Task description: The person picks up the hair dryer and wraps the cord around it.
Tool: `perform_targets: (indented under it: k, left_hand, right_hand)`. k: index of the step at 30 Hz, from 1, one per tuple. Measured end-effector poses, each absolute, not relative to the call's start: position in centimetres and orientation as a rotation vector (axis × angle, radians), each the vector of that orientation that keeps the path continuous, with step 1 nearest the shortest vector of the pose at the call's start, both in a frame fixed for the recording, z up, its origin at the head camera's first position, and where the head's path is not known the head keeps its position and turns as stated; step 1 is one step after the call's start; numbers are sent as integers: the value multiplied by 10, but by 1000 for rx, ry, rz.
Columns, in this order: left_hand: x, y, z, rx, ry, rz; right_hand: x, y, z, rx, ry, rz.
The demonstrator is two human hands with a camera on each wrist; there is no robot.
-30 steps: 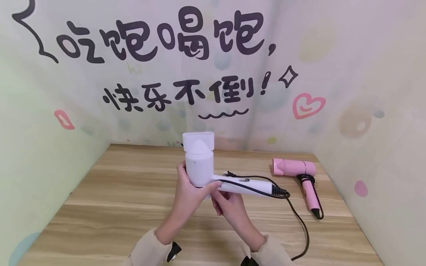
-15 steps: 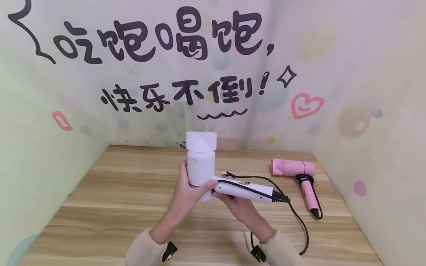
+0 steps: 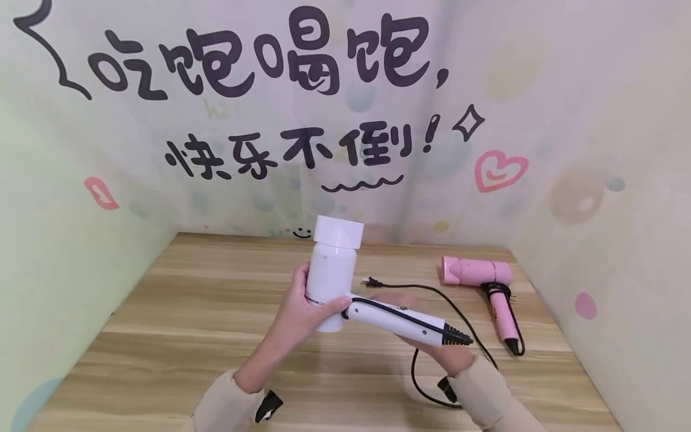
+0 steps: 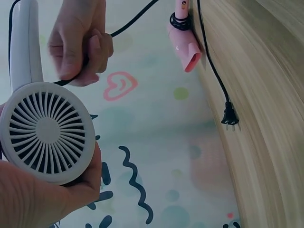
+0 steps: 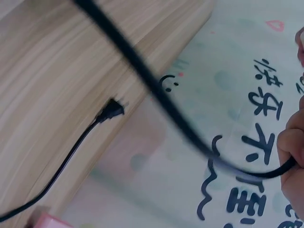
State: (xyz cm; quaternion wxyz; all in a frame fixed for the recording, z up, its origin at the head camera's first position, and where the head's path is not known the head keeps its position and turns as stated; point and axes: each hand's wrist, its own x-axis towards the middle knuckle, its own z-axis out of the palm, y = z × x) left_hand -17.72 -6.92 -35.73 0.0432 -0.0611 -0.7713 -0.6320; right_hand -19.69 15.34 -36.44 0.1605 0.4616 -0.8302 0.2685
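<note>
My left hand grips the white dryer above the table, right hand its cord, both clear of the pink dryer near the right edge.

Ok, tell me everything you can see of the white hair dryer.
The white hair dryer looks like smooth plastic: a round barrel, a wide flat nozzle, a slotted rear grille and a handle ending in a ribbed black sleeve. The left hand grips the barrel above the table, nozzle up and leaning slightly right. Its black cord runs back along the handle to the right hand, which grips it. The plug is unconnected.
</note>
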Motion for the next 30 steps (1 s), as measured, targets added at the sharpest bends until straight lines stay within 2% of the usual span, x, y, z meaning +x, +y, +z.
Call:
perform_targets:
  k: [1,6,15,30]
  left_hand:
    - [-178,-70,-357,-180,-2361,-1947]
    - [-179,-73,-357,-199,-2387,-1999]
    - [-181,-72,-362,-288,-2519,-1842]
    - [-181,-61,-369,-358,-2668,-1475]
  right_hand:
    - [-202,156,-365,1296,-2393,934]
    - [-219,164,-368,1197,-2440,727]
    - [-230,168,-356,1060,-2430,696]
    - [-209,156,-324,1160,-2301,465]
